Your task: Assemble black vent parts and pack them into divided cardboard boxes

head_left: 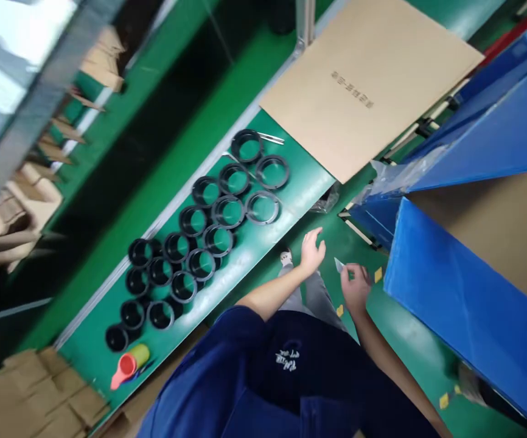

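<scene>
Green counter (pixel 307 179) crowded with black plastic rings (pixel 229 212), and both hands are out past its near edge. The right hand (pixel 355 286) has its fingers pinched on a small pale scrap (pixel 339 265), maybe film, can't really tell. The left hand (pixel 313 252) is closer to the counter, fingers apart, nothing in them.

My worry: the scrap looks thin and the grip is only at the tips, so a sloppy pinch could drop it on the floor (pixel 404 328). Also, a careless left elbow could bump the rings nearest the counter's edge.

Surface looks smooth and a bit shiny. Big cardboard sheet (pixel 368 91) lies across the counter's far end, poking past the edge, with blue panels (pixel 455 304) across the aisle from the counter.
</scene>
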A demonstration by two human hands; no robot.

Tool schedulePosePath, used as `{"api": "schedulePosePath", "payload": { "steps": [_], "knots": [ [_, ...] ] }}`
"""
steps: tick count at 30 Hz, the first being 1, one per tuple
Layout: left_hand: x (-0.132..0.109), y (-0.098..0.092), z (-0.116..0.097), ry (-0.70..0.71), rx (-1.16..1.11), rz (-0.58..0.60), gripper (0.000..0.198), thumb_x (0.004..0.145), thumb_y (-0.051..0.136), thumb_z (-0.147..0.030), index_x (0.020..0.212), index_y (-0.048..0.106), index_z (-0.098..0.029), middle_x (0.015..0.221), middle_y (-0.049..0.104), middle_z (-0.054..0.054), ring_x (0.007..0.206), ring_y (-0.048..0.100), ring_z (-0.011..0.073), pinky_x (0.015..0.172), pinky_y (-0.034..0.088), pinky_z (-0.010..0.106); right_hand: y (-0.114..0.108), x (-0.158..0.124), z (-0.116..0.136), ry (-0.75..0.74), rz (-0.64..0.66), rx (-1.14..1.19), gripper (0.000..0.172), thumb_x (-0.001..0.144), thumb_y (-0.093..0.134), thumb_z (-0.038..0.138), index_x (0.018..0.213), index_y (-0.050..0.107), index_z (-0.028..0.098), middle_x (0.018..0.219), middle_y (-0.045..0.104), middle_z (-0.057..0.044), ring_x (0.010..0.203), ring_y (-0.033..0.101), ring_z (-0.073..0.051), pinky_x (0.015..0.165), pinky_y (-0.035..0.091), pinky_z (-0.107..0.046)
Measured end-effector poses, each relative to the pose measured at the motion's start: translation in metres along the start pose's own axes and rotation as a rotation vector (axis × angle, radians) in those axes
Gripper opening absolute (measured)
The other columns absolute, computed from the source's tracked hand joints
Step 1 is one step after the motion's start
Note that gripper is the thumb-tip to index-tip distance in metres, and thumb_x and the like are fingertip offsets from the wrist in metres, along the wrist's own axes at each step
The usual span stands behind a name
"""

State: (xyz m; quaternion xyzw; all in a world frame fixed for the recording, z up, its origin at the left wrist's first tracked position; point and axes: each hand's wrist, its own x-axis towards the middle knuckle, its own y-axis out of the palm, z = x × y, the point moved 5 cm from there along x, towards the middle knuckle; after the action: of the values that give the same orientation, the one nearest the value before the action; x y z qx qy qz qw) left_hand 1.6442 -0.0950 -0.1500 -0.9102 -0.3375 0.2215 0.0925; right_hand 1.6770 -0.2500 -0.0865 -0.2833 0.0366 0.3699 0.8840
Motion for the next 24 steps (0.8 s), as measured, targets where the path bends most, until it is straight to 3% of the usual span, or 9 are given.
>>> {"api": "schedulePosePath", "payload": {
  "steps": [2,4,7,10,13,16,20,24],
  "knots": [
    [-0.025,-0.041,-0.03,0.13,0.22,-0.066,0.052,0.085,0.058,-0.015,0.137,0.062,-0.021,0.14,0.063,0.015,0.133,0.053,0.0321,0.117,0.035,0.052,0.0,0.001,0.015,-0.074,-0.178,-0.083,0.03,0.106,0.039,0.038,0.091,0.063,0.026,0.102,0.068,-0.017,0.104,0.062,-0.037,0.091,0.049,-0.058],
    [-0.041,-0.078,-0.055,0.137,0.402,-0.222,0.063,0.083,0.057,-0.015,0.146,0.056,-0.021,0.146,0.058,0.016,0.138,0.047,0.0352,0.117,0.033,0.055,0.011,0.012,0.046,-0.261,-0.252,-0.153,0.019,0.102,0.05,0.034,0.091,0.062,0.026,0.104,0.071,-0.016,0.1,0.064,-0.037,0.09,0.048,-0.056],
    [-0.044,-0.131,-0.085,0.102,0.519,-0.439,0.075,0.082,0.06,-0.018,0.155,0.047,-0.024,0.153,0.053,0.014,0.139,0.043,0.0354,0.116,0.031,0.055,0.041,0.028,0.113,-0.617,-0.168,-0.146,0.009,0.099,0.058,0.026,0.096,0.067,0.027,0.109,0.074,-0.013,0.098,0.066,-0.036,0.086,0.046,-0.052],
    [-0.055,-0.196,-0.107,0.086,0.526,-0.665,0.074,0.086,0.064,-0.027,0.157,0.043,-0.03,0.154,0.053,0.009,0.139,0.043,0.0329,0.117,0.03,0.054,0.069,0.025,0.183,-0.897,-0.104,-0.033,0.012,0.098,0.06,0.022,0.102,0.071,0.027,0.108,0.076,-0.012,0.095,0.067,-0.034,0.084,0.046,-0.049],
    [-0.091,-0.257,-0.115,0.064,0.552,-0.915,0.07,0.088,0.065,-0.029,0.155,0.045,-0.032,0.152,0.055,0.007,0.138,0.043,0.0307,0.117,0.03,0.053,0.094,0.006,0.237,-1.154,-0.06,0.047,0.015,0.097,0.063,0.018,0.108,0.071,0.023,0.106,0.077,-0.009,0.095,0.068,-0.029,0.084,0.047,-0.043],
    [-0.129,-0.313,-0.108,0.021,0.569,-1.095,0.066,0.089,0.064,-0.023,0.152,0.048,-0.032,0.148,0.058,0.006,0.136,0.046,0.029,0.117,0.03,0.052,0.128,-0.011,0.276,-1.368,0.052,0.056,0.017,0.099,0.064,0.024,0.114,0.071,0.021,0.109,0.076,-0.008,0.099,0.066,-0.027,0.086,0.046,-0.041],
    [-0.179,-0.397,-0.09,-0.02,0.536,-1.317,0.062,0.088,0.065,-0.022,0.149,0.052,-0.027,0.144,0.061,0.009,0.135,0.048,0.0302,0.117,0.031,0.052,0.192,-0.004,0.343,-1.411,0.263,0.138,0.019,0.103,0.056,0.029,0.111,0.072,0.021,0.109,0.075,-0.008,0.103,0.064,-0.025,0.091,0.047,-0.04],
    [-0.226,-0.491,-0.083,-0.01,0.519,-1.443,0.057,0.091,0.064,-0.025,0.147,0.054,-0.026,0.141,0.063,0.01,0.133,0.049,0.0313,0.116,0.032,0.053,0.271,0.037,0.468,-1.206,0.325,0.204,0.025,0.102,0.051,0.039,0.103,0.069,0.021,0.105,0.074,-0.009,0.103,0.062,-0.027,0.093,0.048,-0.042]
  ]
}}
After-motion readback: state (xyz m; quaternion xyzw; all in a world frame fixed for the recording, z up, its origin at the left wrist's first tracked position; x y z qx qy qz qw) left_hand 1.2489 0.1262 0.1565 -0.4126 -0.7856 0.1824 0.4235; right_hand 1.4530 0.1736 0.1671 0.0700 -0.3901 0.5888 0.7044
